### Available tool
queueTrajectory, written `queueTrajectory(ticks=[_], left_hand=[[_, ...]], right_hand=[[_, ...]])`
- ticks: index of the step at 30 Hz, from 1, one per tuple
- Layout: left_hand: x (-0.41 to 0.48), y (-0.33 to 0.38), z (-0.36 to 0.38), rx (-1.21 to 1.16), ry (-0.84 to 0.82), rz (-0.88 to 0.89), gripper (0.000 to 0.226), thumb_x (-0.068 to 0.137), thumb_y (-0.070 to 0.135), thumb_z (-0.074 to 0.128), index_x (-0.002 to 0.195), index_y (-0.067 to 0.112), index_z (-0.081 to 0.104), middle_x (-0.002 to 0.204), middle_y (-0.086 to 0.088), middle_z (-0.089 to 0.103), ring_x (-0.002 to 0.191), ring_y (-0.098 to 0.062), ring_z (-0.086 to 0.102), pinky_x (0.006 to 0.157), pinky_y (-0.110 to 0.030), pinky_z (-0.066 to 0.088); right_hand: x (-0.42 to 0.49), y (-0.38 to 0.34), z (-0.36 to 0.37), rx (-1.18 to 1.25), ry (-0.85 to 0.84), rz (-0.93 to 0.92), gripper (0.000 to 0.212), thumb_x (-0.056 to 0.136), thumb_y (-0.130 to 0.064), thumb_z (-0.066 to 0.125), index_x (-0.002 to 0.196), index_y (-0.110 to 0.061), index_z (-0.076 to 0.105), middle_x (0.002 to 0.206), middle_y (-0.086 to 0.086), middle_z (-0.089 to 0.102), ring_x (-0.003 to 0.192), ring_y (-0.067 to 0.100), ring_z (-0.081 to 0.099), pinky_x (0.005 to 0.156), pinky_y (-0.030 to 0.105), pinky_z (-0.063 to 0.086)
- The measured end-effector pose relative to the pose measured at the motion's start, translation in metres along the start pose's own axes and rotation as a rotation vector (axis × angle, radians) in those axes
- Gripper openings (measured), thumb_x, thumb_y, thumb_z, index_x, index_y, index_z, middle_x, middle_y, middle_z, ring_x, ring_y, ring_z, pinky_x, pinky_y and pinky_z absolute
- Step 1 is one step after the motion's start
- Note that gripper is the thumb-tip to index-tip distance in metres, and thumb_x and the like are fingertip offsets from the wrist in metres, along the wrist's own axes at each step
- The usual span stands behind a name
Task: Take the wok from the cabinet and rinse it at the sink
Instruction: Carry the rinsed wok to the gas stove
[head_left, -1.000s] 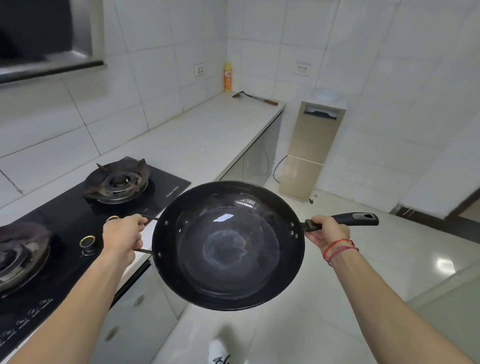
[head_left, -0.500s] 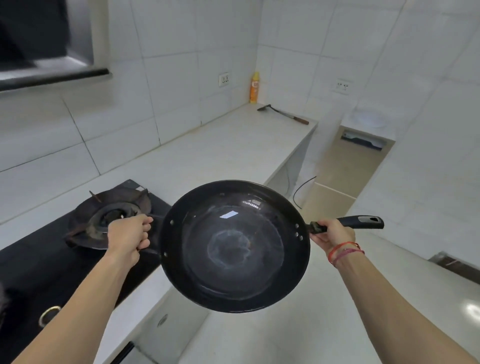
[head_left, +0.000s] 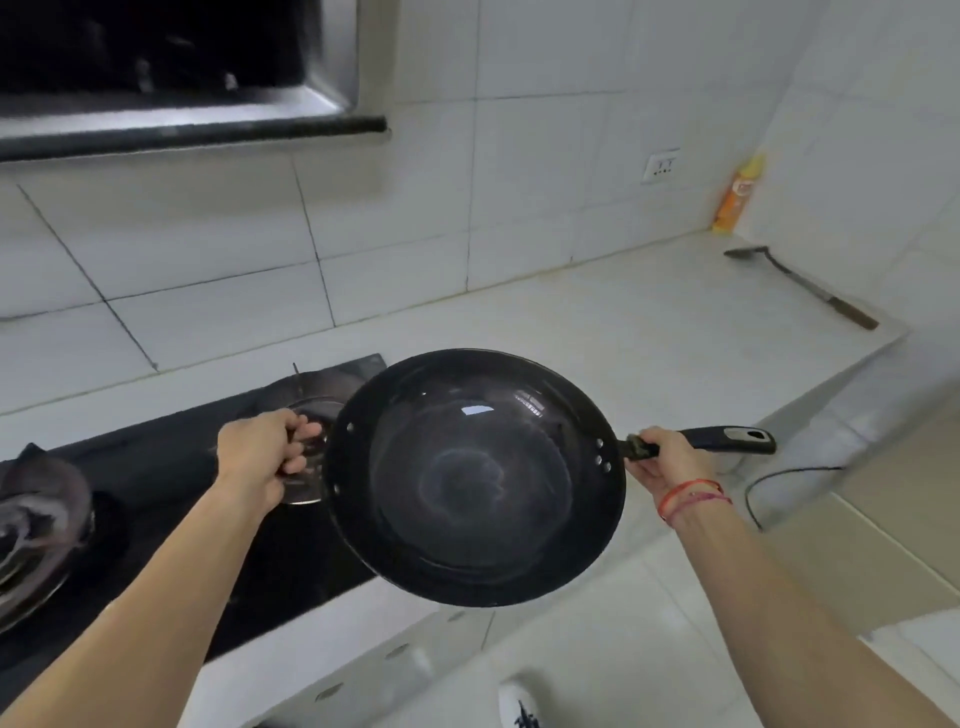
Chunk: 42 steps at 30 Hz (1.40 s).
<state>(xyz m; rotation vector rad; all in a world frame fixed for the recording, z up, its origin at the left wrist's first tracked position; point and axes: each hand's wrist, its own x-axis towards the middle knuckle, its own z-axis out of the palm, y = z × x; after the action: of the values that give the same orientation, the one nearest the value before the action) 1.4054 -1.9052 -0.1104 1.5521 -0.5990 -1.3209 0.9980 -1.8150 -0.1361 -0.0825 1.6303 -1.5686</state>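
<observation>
Over the counter edge: the wok (head_left: 475, 478) hangs in the air, open side up, partly above the black stove (head_left: 156, 467) and partly above the floor. Only the two hands touch it.
Left hand: the left hand (head_left: 260, 457) has its fingers curled tight round the small side handle, which is mostly hidden under them.
Right hand: the right hand (head_left: 660, 462) is wrapped round the long black handle (head_left: 727, 440), close to the pan. Red strings (head_left: 693, 499) sit on that wrist.
What changed: a second ago the wok was out over the floor, and the view ran along the counter to a tall box at the end. Now the view faces the tiled wall and the stove, and the box is out of sight. Both hands hold on just as before.
Inside the wok: dark and shiny with a pale ring in the middle. I cannot tell if it is wet.
Far end: a spatula (head_left: 800, 286) and a yellow bottle (head_left: 737, 195) are on the white counter (head_left: 623, 332), well apart from the wok.
What it means: the wok is out of the cabinet, so that part looks done. The person seems to be turning with it. No sink or tap shows, so the rinse is not yet done.
</observation>
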Motion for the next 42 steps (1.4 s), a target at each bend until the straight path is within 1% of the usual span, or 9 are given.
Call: queueTrajectory(ticks=[5, 7, 12, 16, 20, 25, 29, 33, 42], left_hand=[[0.005, 0.013, 0.009, -0.118, 0.205, 0.035, 0.008, 0.088, -0.004, 0.048, 0.083, 0.001, 0.054, 0.067, -0.016, 0.068, 0.041, -0.013, 0.034, 0.035, -0.02, 0.028], [0.003, 0.019, 0.012, -0.162, 0.256, 0.066, 0.009, 0.087, -0.006, 0.048, 0.081, 0.0, 0.053, 0.064, -0.016, 0.068, 0.038, -0.012, 0.036, 0.036, -0.02, 0.029], [0.003, 0.02, -0.006, -0.185, 0.371, 0.097, 0.01, 0.085, -0.004, 0.049, 0.092, -0.002, 0.055, 0.091, -0.022, 0.073, 0.05, -0.015, 0.039, 0.042, -0.028, 0.034], [0.002, 0.018, -0.032, -0.21, 0.409, 0.122, 0.025, 0.087, -0.005, 0.048, 0.11, -0.009, 0.059, 0.097, -0.016, 0.073, 0.054, -0.014, 0.043, 0.043, -0.026, 0.037], [0.001, 0.016, -0.06, -0.267, 0.433, 0.143, 0.051, 0.088, -0.005, 0.045, 0.139, -0.008, 0.045, 0.092, -0.008, 0.073, 0.056, -0.01, 0.048, 0.052, -0.026, 0.043], [-0.002, 0.017, -0.086, -0.331, 0.405, 0.155, 0.052, 0.089, -0.006, 0.042, 0.14, -0.002, 0.045, 0.076, -0.003, 0.056, 0.053, -0.009, 0.046, 0.057, -0.027, 0.042], [0.006, 0.017, -0.105, -0.321, 0.386, 0.17, 0.032, 0.088, -0.002, 0.038, 0.117, 0.007, 0.048, 0.071, -0.001, 0.049, 0.052, -0.01, 0.04, 0.051, -0.025, 0.04], [0.019, 0.017, -0.114, -0.33, 0.426, 0.171, 0.03, 0.095, -0.004, 0.035, 0.112, 0.005, 0.058, 0.072, -0.003, 0.055, 0.051, -0.01, 0.042, 0.056, -0.027, 0.037], [0.062, 0.019, -0.131, -0.26, 0.456, 0.114, 0.048, 0.098, -0.006, 0.036, 0.145, -0.008, 0.04, 0.08, -0.004, 0.064, 0.054, -0.008, 0.049, 0.056, -0.026, 0.04]], right_hand=[[0.056, -0.031, 0.067, -0.052, -0.148, 0.044, 0.009, 0.085, 0.005, 0.06, 0.079, 0.001, 0.057, 0.08, 0.017, 0.064, 0.07, 0.026, 0.066, 0.072, 0.04, 0.059], [0.07, -0.041, 0.093, -0.063, -0.205, 0.05, 0.011, 0.085, 0.006, 0.06, 0.078, 0.001, 0.055, 0.077, 0.016, 0.063, 0.068, 0.024, 0.065, 0.068, 0.038, 0.06], [0.092, -0.045, 0.152, -0.116, -0.298, 0.062, 0.013, 0.081, 0.005, 0.068, 0.085, 0.002, 0.057, 0.079, 0.016, 0.064, 0.066, 0.023, 0.067, 0.066, 0.04, 0.061], [0.091, -0.035, 0.191, -0.143, -0.361, 0.086, 0.018, 0.079, 0.003, 0.072, 0.091, 0.003, 0.058, 0.082, 0.017, 0.066, 0.067, 0.025, 0.069, 0.067, 0.04, 0.061], [0.076, -0.024, 0.222, -0.162, -0.432, 0.088, 0.016, 0.08, 0.004, 0.071, 0.091, 0.005, 0.059, 0.083, 0.018, 0.066, 0.072, 0.027, 0.07, 0.069, 0.043, 0.06], [0.055, -0.01, 0.253, -0.171, -0.487, 0.078, 0.014, 0.081, 0.005, 0.069, 0.08, 0.003, 0.055, 0.08, 0.018, 0.064, 0.053, 0.019, 0.069, 0.066, 0.042, 0.06], [0.047, -0.002, 0.269, -0.186, -0.496, 0.08, 0.014, 0.082, 0.005, 0.069, 0.083, 0.002, 0.055, 0.083, 0.017, 0.065, 0.065, 0.023, 0.07, 0.07, 0.043, 0.059], [0.043, 0.004, 0.28, -0.194, -0.501, 0.089, 0.014, 0.082, 0.004, 0.069, 0.085, 0.002, 0.055, 0.084, 0.018, 0.065, 0.07, 0.025, 0.07, 0.069, 0.042, 0.06], [0.049, 0.018, 0.304, -0.189, -0.482, 0.103, 0.014, 0.083, 0.006, 0.068, 0.089, 0.003, 0.055, 0.086, 0.02, 0.065, 0.072, 0.028, 0.07, 0.072, 0.046, 0.061]])
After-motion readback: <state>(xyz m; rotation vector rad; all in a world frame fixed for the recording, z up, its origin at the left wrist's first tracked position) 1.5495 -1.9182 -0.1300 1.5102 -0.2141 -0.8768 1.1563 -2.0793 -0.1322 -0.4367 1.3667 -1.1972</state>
